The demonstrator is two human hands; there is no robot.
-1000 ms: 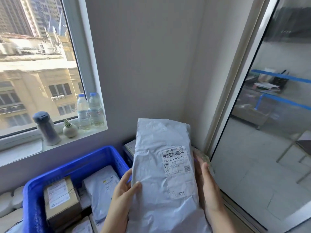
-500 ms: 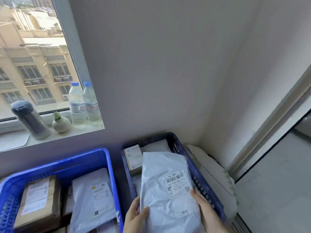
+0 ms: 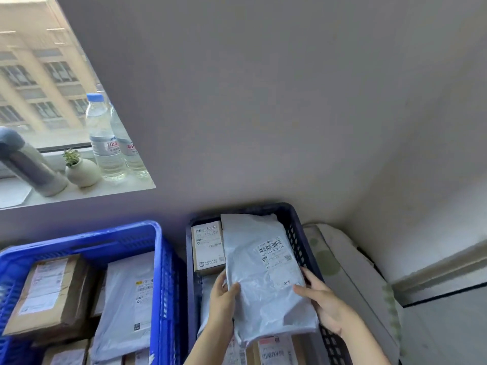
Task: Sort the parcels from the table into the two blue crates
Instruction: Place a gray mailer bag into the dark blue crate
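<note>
My left hand [image 3: 224,296] comes up from the bottom edge of the frame, just right of centre. Its thumb is laid flat on top of the grey parcel [image 3: 263,280] near that parcel's left edge. The other fingers curl underneath, mostly hidden. My right hand [image 3: 325,305] reaches in from the lower right and grips the opposite edge. Its thumb presses on the upper face and its fingers wrap the side, close against the crate wall. Both hands are closed on the parcel, one on each long side.

The parcel is a soft, wrinkled grey plastic mailer, long and narrow, lying lengthwise away from me. A white shipping label [image 3: 274,252] with a barcode sits on its upper right part. It lies within the dark blue crate [image 3: 295,233] in the lower middle of the frame. I cannot tell whether it already rests on what is below. Just beside it on the left, touching or nearly so, is a small labelled box [image 3: 208,246]. More labelled parcels show under its near end.

At lower left, the bright blue crate [image 3: 158,259] holds a brown carton [image 3: 50,291] and another grey mailer [image 3: 126,299].
</note>
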